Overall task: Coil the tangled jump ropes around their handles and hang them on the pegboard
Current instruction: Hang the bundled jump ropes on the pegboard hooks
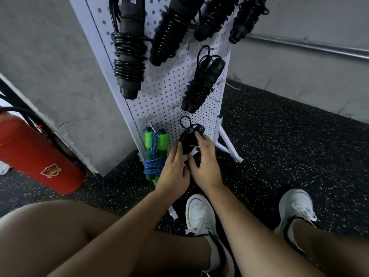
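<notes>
Black coiled jump rope [187,141], long axis 12-to-6 against the low pegboard [165,86], lay at 12 o'clock from both hands: right hand [205,162] gripped it nearer its top loop, left hand [173,172] pressed straight fingers [176,152] to its side.

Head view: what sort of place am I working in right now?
Probably a gym or a sports-equipment storage corner. The signs are the speckled black rubber floor, a white pegboard stand hung with coiled jump ropes, and a red fire extinguisher beside a bare concrete wall.
</notes>
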`<state>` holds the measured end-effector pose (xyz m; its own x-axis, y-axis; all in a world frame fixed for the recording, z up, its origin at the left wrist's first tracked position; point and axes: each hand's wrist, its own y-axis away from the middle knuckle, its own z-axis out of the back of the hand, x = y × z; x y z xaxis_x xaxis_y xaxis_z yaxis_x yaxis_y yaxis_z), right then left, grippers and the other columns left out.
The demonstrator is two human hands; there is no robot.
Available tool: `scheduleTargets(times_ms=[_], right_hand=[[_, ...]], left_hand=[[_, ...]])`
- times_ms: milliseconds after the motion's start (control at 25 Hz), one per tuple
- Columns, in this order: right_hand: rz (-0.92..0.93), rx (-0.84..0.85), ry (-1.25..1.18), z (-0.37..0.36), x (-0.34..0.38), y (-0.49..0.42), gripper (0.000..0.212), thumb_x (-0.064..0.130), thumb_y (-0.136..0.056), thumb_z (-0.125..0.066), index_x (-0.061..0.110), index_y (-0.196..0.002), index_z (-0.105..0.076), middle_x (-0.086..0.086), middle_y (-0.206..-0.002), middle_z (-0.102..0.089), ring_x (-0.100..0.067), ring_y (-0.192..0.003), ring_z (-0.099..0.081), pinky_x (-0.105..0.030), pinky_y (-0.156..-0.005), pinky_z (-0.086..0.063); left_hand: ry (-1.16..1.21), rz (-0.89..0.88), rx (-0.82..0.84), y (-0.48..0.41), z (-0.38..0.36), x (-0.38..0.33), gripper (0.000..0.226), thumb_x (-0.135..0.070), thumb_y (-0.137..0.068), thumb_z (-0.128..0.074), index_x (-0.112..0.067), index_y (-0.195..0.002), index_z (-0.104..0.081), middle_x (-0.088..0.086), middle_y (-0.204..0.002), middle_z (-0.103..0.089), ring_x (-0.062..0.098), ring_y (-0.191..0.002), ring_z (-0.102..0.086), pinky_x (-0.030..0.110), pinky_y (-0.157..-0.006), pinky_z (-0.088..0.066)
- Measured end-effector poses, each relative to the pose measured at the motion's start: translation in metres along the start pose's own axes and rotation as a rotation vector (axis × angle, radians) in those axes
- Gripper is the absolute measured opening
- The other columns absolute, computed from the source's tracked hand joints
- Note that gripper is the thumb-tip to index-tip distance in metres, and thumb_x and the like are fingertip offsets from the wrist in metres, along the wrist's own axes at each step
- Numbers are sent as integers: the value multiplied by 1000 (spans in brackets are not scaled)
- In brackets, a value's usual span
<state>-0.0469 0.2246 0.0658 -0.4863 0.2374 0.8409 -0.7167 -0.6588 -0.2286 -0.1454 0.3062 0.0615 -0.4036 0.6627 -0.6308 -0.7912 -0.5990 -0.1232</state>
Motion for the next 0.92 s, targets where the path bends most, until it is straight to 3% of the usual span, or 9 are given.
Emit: scheduleTargets(times_ms=[120, 240, 400, 600, 720, 800, 920], right_hand=[[4, 41, 140, -6, -27, 20, 60, 27, -100, -54, 42, -152, -31, 8, -162, -21, -10, -126, -49, -24, -85, -52], [-95, 141, 278, -12, -71, 33, 51, 32, -100, -48, 34, -150, -38, 5, -160, -25, -22, -131, -51, -40, -91, -55], [-213, 248, 446, -8, -125, 24, 55, 35, -99, -48, 23, -152, -38, -5, -156, -33, -30, -133, -45, -44, -101, -48], [-216, 320, 591, -15, -175, -5, 58, 34, -94, -54, 21, -148, -40, -6, -149, -38, -30, -134, -40, -46, -100, -46], [-279, 441, 670, -26, -202, -32, 67, 32, -94, -56, 22, -154, -27, -6, -161, -20, -28, -151, -16, -50, -116, -31], [-351, 528, 718, -34, -217, -47, 78, 33, -95, -59, 22, -158, -15, -8, -166, -8, -31, -153, -8, -51, -119, -24], [-315, 438, 825, -49, -224, -51, 81, 28, -89, -65, 19, -156, -20, -19, -152, -31, -39, -138, -31, -50, -108, -32]], left_hand=[[-33, 41, 50, 8, -19, 13, 68, -14, -99, -48, -6, -159, -16, 8, -167, -10, 21, -155, -8, 23, -119, -12], [-45, 71, 174, 4, -45, 23, 64, -15, -100, -46, -7, -158, -20, 9, -166, -16, 23, -154, -14, 27, -120, -15], [-54, 64, 309, -18, -88, 27, 63, -21, -103, -45, -11, -159, -18, 6, -167, -13, 21, -154, -13, 34, -121, -22], [-77, 54, 402, -61, -140, 23, 61, -22, -102, -45, -14, -158, -24, 5, -166, -17, 20, -152, -20, 34, -121, -24], [-115, 67, 413, -71, -156, 27, 59, -21, -103, -45, -13, -158, -25, 4, -166, -19, 18, -151, -21, 33, -120, -24], [-109, 94, 428, -70, -159, 34, 59, -23, -103, -46, -11, -157, -25, 5, -165, -21, 18, -151, -21, 34, -120, -26], [-104, 165, 452, -61, -160, 50, 61, -24, -102, -48, -10, -157, -26, 6, -164, -22, 21, -150, -24, 38, -121, -27]])
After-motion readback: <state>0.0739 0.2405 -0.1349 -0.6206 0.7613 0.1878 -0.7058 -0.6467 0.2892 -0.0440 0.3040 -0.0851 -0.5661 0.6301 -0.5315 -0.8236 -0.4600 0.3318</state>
